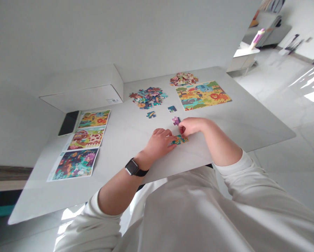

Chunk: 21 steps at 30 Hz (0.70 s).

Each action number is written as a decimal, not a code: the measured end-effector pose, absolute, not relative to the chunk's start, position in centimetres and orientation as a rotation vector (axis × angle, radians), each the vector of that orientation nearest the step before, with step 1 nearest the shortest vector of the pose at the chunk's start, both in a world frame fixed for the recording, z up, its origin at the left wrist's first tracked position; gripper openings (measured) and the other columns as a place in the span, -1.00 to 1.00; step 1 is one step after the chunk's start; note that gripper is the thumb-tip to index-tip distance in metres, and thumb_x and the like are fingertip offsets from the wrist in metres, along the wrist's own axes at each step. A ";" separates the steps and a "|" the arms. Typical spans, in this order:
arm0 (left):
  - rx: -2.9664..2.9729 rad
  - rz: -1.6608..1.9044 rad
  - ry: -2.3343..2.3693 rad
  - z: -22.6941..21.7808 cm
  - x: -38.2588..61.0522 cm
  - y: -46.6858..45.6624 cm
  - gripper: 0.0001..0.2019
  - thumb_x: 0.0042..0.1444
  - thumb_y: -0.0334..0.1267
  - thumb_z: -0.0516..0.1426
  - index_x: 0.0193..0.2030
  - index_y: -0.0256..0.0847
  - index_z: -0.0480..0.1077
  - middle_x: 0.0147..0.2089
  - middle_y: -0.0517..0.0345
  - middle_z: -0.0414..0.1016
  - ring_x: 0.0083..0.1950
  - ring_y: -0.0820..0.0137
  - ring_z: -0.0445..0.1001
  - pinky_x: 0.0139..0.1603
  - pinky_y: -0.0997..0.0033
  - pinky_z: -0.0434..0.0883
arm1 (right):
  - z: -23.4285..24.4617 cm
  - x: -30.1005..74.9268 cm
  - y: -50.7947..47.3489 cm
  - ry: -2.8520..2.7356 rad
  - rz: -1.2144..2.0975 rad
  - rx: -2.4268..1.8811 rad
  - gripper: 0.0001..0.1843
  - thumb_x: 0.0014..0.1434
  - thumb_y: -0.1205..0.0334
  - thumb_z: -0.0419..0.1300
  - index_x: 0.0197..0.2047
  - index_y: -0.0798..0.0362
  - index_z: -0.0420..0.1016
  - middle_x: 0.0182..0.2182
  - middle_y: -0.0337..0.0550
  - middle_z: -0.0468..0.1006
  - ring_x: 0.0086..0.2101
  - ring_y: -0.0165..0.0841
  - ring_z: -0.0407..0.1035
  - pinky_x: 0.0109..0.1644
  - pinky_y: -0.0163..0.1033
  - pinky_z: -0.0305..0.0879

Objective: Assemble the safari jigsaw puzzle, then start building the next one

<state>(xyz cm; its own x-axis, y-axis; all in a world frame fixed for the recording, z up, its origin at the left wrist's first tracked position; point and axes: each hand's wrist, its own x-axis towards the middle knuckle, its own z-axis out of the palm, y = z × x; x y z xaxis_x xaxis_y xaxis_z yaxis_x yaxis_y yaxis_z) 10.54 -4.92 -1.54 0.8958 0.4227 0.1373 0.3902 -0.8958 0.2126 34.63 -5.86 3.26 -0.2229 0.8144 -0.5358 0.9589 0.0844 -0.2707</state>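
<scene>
A small group of green and yellow puzzle pieces point(182, 139) lies flat near the table's front edge. My left hand point(159, 144), with a black watch on the wrist, has its thumb and fingertips closed on the left side of these pieces. My right hand point(194, 126) is curled, its fingers pinched at the upper edge of the same pieces; its fingertips are partly hidden. A purple puzzle piece point(175, 120) lies just left of the right hand's knuckles. Farther back are a dark teal puzzle piece point(172, 109) and a blue puzzle piece with yellow point(151, 114).
Behind lie a heap of dark mixed pieces point(148, 98) and a heap of pink-red pieces point(183, 79). An assembled animal puzzle point(203, 95) is at the right. Leftward are picture sheets point(87, 138), a phone-like dark slab point(69, 123) and a white box point(94, 96) against the wall.
</scene>
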 end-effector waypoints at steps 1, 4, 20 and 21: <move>2.884 0.266 0.616 -1.5 10.5 -4.9 -0.76 0.38 -0.09 0.27 0.10 0.01 0.68 0.10 0.01 0.64 0.13 0.11 0.54 0.29 0.01 0.37 | 3.3 34.6 -5.9 2.111 -0.843 1.784 -0.69 0.14 0.19 0.44 -0.03 0.00 0.77 -0.11 -0.13 0.79 -0.16 -0.20 0.61 -0.21 -0.25 0.32; 2.879 0.254 0.626 -1.4 10.6 -5.0 -0.76 0.38 -0.08 0.26 0.10 0.01 0.67 0.10 0.02 0.63 0.13 0.11 0.54 0.28 0.01 0.37 | 3.4 34.5 -5.9 2.094 -0.842 1.788 -0.68 0.15 0.20 0.43 -0.01 0.01 0.76 -0.08 -0.13 0.79 -0.14 -0.20 0.61 -0.21 -0.25 0.32; 2.652 0.346 0.678 -2.1 10.6 -4.8 -0.46 0.20 -0.16 0.35 0.31 -0.12 0.42 0.07 0.01 0.67 0.17 0.06 0.60 0.33 0.00 0.39 | 3.6 34.3 -6.4 2.115 -0.803 1.778 -0.62 0.11 0.17 0.45 0.03 -0.03 0.73 -0.08 -0.12 0.77 -0.15 -0.19 0.60 -0.22 -0.24 0.31; 2.649 0.356 0.681 -2.1 10.7 -4.8 -0.45 0.19 -0.18 0.35 0.30 -0.13 0.41 0.07 0.00 0.66 0.16 0.06 0.60 0.33 0.00 0.39 | 3.7 34.3 -6.4 2.121 -0.814 1.778 -0.62 0.11 0.17 0.45 0.02 -0.04 0.73 -0.10 -0.13 0.77 -0.16 -0.19 0.60 -0.21 -0.24 0.31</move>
<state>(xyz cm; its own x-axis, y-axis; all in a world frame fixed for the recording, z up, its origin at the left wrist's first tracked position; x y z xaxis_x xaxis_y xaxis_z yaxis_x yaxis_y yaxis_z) 10.65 -4.81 -2.10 0.8504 0.5053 0.1468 0.4088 -0.8101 0.4203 34.29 -6.37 3.70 -0.2201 0.8200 -0.5284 0.9629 0.0960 -0.2522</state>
